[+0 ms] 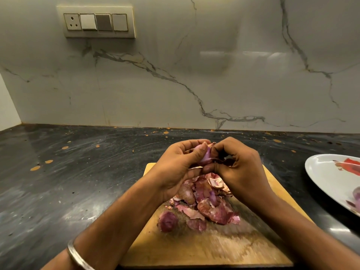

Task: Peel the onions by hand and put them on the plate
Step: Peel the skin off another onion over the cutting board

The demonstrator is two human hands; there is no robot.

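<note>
The small purple onion [204, 155] sits between my two hands above the wooden chopping board [204, 248], over a heap of papery purple skins [206, 205]. It looks light, firm and probably slick once bared, so I cradle its body. My left hand [179, 166] curls round it; my right hand [239, 168] pinches its loose skin. The white oval plate [327, 172] waits to my right.

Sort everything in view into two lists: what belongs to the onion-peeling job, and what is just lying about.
Part of the job:
- onion, held in the left hand
- right hand, fingers pulling at its skin
- plate, at right
- cutting board
- peel pile

Just there:
- switch panel on the wall
- bangle on the left wrist
</note>
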